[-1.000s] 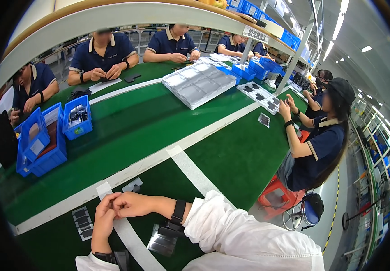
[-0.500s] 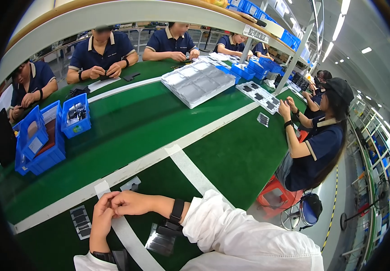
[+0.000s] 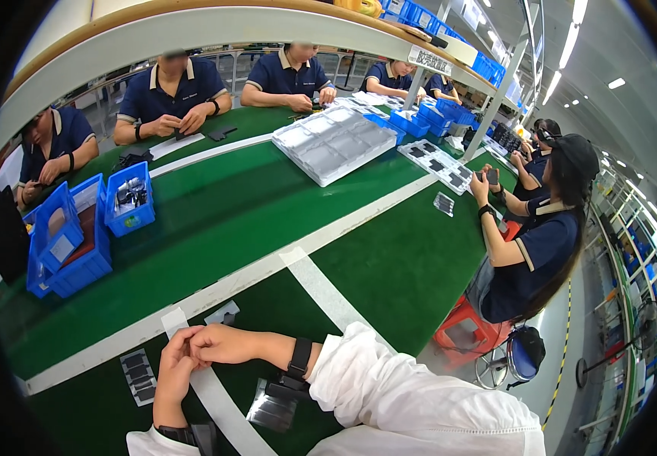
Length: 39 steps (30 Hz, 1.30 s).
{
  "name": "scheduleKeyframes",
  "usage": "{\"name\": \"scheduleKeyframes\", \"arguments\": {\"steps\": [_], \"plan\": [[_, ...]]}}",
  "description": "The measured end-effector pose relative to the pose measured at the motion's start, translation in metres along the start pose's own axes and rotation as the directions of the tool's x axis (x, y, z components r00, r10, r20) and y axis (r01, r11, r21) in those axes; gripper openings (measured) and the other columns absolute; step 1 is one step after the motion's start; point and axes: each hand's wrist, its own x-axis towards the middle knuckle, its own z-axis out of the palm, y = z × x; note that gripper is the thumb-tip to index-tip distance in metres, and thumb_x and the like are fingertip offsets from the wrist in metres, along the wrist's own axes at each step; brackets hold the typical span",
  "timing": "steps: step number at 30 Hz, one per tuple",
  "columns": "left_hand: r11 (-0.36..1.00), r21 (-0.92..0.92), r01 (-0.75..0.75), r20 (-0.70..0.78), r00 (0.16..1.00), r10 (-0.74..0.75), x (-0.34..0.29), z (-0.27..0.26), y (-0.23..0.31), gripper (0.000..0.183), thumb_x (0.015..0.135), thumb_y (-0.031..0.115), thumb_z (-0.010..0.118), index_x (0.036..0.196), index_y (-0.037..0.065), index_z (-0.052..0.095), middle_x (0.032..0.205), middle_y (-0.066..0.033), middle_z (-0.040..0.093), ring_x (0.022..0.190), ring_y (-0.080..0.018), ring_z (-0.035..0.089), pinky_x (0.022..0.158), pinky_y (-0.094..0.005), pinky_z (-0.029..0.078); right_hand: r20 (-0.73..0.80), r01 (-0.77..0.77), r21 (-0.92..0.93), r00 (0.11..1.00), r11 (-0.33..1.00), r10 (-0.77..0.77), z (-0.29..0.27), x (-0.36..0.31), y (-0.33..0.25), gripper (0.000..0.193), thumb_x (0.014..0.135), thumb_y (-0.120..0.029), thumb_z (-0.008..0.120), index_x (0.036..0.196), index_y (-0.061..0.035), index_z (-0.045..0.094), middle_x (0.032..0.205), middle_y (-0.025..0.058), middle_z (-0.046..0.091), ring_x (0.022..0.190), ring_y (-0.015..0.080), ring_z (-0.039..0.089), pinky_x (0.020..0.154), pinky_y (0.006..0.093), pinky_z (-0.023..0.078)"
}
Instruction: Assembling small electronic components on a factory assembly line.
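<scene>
My left hand (image 3: 172,366) and my right hand (image 3: 226,344) meet over a white strip (image 3: 222,410) on the green table. Their thumbs and fingertips are pinched together. Whatever lies between the fingers is hidden. Left of my left hand lies a pale sheet with several black pieces (image 3: 139,378). Just beyond my right hand is a small grey backing sheet with a dark piece (image 3: 222,313). A glossy clear sheet with dark strips (image 3: 270,410) rests below my right wrist, partly covered by the black wristband (image 3: 298,357).
Blue bins (image 3: 77,266) stand at the left, one holding small parts (image 3: 129,196). A large white tray (image 3: 334,144) sits across the table. At the right a co-worker (image 3: 549,228) sits beside a sheet of black pieces (image 3: 438,163). A shelf edge (image 3: 214,23) spans above.
My hands stay pinched together with barely any shift. The co-worker at the right now shows a dark flat piece in the hands. A person across the table has moved both hands slightly.
</scene>
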Motion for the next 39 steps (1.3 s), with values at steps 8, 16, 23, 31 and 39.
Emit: {"name": "scheduleKeyframes", "arguments": {"steps": [8, 16, 23, 31, 39], "plan": [[0.999, -0.028, -0.024, 0.058, 0.998, 0.025, 0.001, -0.002, 0.002, 0.047, 0.06, 0.001, 0.038, 0.107, -0.003, 0.046, 0.086, -0.0076, 0.052, 0.069, -0.0127, 0.05, 0.058, -0.0221, 0.04, -0.007, 0.025, -0.024, 1.0, 0.999, -0.025, 0.001, 0.0, -0.001, 0.013, 0.073, -0.005, 0.045, 0.062, 0.0005, 0.048, 0.068, 0.0083, 0.055, 0.06, 0.0136, 0.054, 0.057, 0.025, 0.045], [0.999, 0.027, 0.047, 0.019, 0.999, -0.047, 0.003, -0.005, 0.001, 0.047, 0.06, -0.004, 0.033, 0.105, -0.002, 0.048, 0.084, -0.0069, 0.053, 0.067, -0.011, 0.05, 0.056, -0.0195, 0.039, 0.004, 0.038, 0.012, 0.999, 0.999, -0.038, -0.001, 0.0, -0.004, 0.013, 0.074, -0.006, 0.047, 0.062, -0.0004, 0.048, 0.068, 0.0079, 0.056, 0.063, 0.0131, 0.055, 0.058, 0.0245, 0.045], [1.0, -0.008, 0.008, -0.026, 1.0, -0.008, 0.003, -0.004, -0.004, 0.045, 0.062, -0.003, 0.032, 0.104, -0.002, 0.049, 0.085, -0.0061, 0.054, 0.068, -0.0101, 0.05, 0.056, -0.0196, 0.039, 0.022, -0.03, -0.021, 0.999, 0.999, 0.031, -0.001, -0.002, -0.008, 0.009, 0.073, -0.005, 0.051, 0.067, 0.0004, 0.049, 0.071, 0.0042, 0.055, 0.066, 0.009, 0.05, 0.06, 0.0233, 0.042], [0.999, -0.036, 0.027, -0.019, 0.999, -0.028, 0.003, -0.005, -0.006, 0.045, 0.062, -0.003, 0.031, 0.104, -0.002, 0.049, 0.086, -0.007, 0.055, 0.07, -0.0111, 0.051, 0.057, -0.0196, 0.04, 0.026, -0.046, -0.061, 0.999, 0.997, 0.047, 0.0, -0.003, -0.015, 0.01, 0.074, -0.007, 0.05, 0.067, 0.0, 0.049, 0.07, 0.0048, 0.055, 0.065, 0.0099, 0.051, 0.061, 0.0242, 0.042], [0.999, -0.003, 0.033, -0.014, 0.999, -0.033, 0.004, -0.006, -0.004, 0.044, 0.062, -0.001, 0.034, 0.103, -0.002, 0.048, 0.089, -0.0088, 0.055, 0.075, -0.0142, 0.054, 0.06, -0.0231, 0.044, -0.023, 0.047, -0.004, 0.999, 0.999, -0.047, 0.002, 0.0, -0.002, 0.016, 0.074, -0.011, 0.049, 0.062, -0.0016, 0.046, 0.066, 0.0059, 0.054, 0.062, 0.0115, 0.053, 0.058, 0.0241, 0.043]]}}
